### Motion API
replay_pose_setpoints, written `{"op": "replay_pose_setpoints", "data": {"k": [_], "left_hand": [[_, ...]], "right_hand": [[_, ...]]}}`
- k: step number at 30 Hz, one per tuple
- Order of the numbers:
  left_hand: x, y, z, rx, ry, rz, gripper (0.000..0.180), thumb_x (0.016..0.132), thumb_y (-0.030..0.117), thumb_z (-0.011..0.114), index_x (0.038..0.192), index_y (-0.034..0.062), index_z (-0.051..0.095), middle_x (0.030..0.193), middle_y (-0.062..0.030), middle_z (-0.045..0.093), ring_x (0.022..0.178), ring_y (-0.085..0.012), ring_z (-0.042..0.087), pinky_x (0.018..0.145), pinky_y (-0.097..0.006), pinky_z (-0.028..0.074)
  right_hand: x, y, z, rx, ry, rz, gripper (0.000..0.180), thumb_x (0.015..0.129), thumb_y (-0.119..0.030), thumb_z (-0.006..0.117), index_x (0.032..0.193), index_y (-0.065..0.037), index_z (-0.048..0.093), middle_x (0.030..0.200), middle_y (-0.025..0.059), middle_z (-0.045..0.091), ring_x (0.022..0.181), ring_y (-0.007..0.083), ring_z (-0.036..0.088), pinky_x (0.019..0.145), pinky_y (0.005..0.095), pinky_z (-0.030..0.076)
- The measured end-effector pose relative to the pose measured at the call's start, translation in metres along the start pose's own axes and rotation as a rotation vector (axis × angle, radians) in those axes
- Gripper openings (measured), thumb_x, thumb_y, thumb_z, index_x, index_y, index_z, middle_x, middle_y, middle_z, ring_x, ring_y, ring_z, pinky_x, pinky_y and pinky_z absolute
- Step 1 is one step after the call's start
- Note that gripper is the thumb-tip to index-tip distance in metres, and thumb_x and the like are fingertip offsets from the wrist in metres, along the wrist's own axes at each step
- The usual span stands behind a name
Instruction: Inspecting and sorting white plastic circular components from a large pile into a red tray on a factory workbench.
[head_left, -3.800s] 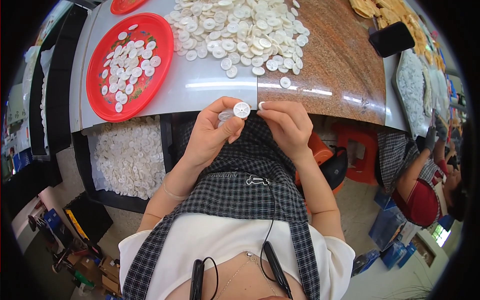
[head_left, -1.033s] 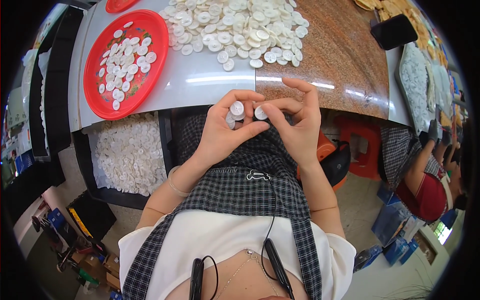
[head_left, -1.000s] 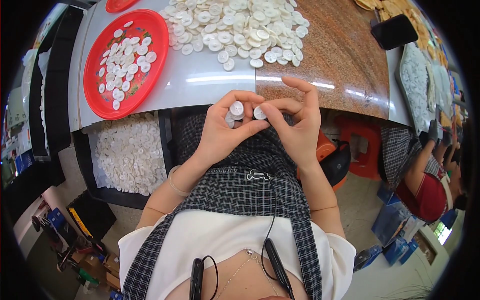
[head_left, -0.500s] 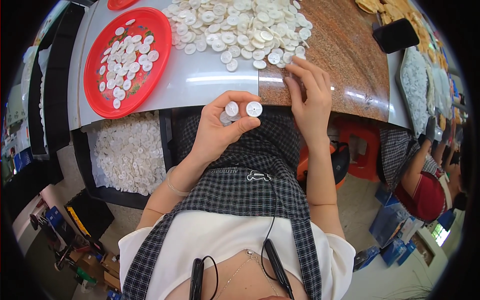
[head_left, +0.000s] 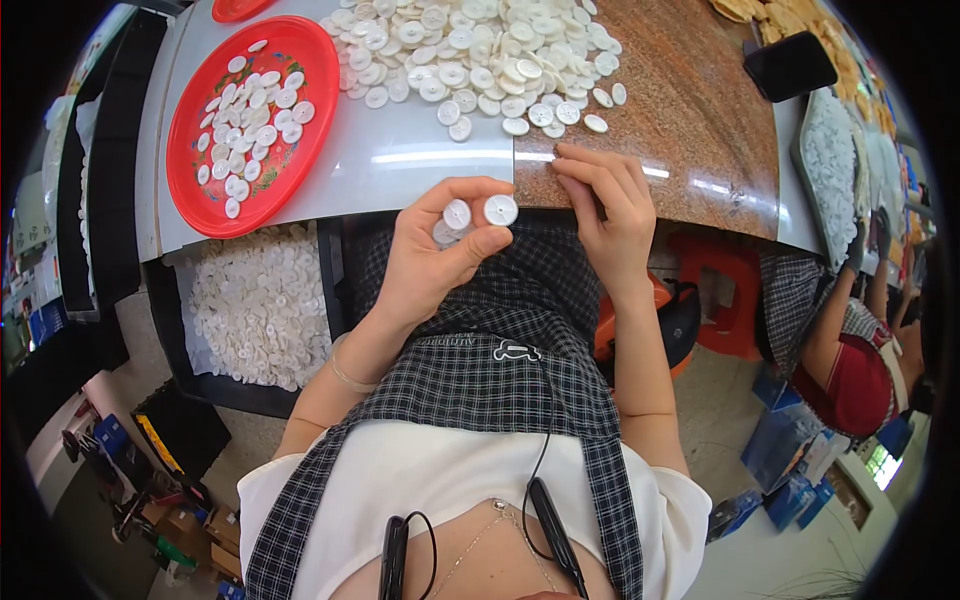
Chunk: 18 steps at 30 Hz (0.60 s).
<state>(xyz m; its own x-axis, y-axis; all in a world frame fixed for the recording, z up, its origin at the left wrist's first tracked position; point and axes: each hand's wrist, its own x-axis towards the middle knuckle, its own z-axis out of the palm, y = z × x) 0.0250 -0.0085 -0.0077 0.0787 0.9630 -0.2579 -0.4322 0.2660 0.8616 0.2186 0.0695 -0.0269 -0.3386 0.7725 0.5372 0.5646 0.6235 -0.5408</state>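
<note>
My left hand (head_left: pixel 432 245) is closed round a few small white plastic gears. One gear (head_left: pixel 501 210) is pinched upright between thumb and fingertip, its round face showing. Another gear (head_left: pixel 456 214) shows deeper in the curled fingers, with part of a further one behind it. My right hand (head_left: pixel 612 215) hovers over the table's front edge, its fingers loosely bent and nothing visible in them. Just beyond its fingertips a loose gear (head_left: pixel 595 123) lies on the brown surface. Farther back spreads a large heap of white gears (head_left: pixel 480 60).
A red plate (head_left: pixel 185 180) with several gears stands left on the grey tabletop. Below it, a dark drawer (head_left: pixel 262 400) is full of white pieces. A black phone (head_left: pixel 790 67) lies far right near a tray of pale pieces (head_left: pixel 830 160). A co-worker (head_left: pixel 850 370) sits at the right.
My right hand has drawn back from the heap's edge and moved slightly left, with its fingers closer together. Loose gears now show where its fingertips were. The pinched gear has tilted a little.
</note>
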Motion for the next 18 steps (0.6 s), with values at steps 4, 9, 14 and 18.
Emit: {"op": "replay_pose_setpoints", "data": {"k": [4,9,14,18], "left_hand": [[0.009,0.025,-0.025,0.0,0.291,0.214,0.029,0.089,0.002,0.065,0.118,0.0077,0.061,0.084,0.0048,0.055,0.051,0.0015,0.038,0.041,-0.015,0.026],[0.012,0.087,-0.086,0.146,0.521,0.662,0.04,0.094,0.007,0.06,0.132,0.0022,0.051,0.082,0.0035,0.053,0.053,0.0005,0.034,0.041,-0.017,0.023],[0.002,0.068,-0.081,-0.273,0.374,0.407,0.025,0.098,0.022,0.055,0.116,0.0056,0.054,0.088,0.0011,0.056,0.059,-0.0024,0.042,0.041,-0.015,0.029],[0.0,0.014,-0.032,-0.386,0.012,-0.143,0.028,0.098,0.029,0.052,0.111,0.0038,0.055,0.083,-0.0001,0.054,0.057,-0.0037,0.045,0.038,-0.015,0.028]], "right_hand": [[-0.002,-0.002,-0.003,0.043,-0.025,0.042,0.018,0.077,0.002,0.071,0.093,-0.006,0.071,0.1,0.0048,0.071,0.09,0.0216,0.063,0.077,0.0311,0.051],[-0.002,-0.007,-0.007,0.085,-0.046,0.094,0.019,0.078,0.004,0.07,0.094,-0.006,0.071,0.104,0.0064,0.07,0.092,0.0195,0.063,0.078,0.03,0.051],[-0.004,-0.013,0.001,0.386,-0.003,0.216,0.044,0.077,0.005,0.072,0.119,-0.003,0.058,0.113,0.0096,0.063,0.095,0.014,0.06,0.086,0.0295,0.049],[0.006,-0.033,0.003,0.567,-0.004,0.17,0.066,0.073,0.006,0.074,0.132,-0.003,0.044,0.118,0.0127,0.06,0.095,0.0151,0.059,0.089,0.0308,0.048]]}}
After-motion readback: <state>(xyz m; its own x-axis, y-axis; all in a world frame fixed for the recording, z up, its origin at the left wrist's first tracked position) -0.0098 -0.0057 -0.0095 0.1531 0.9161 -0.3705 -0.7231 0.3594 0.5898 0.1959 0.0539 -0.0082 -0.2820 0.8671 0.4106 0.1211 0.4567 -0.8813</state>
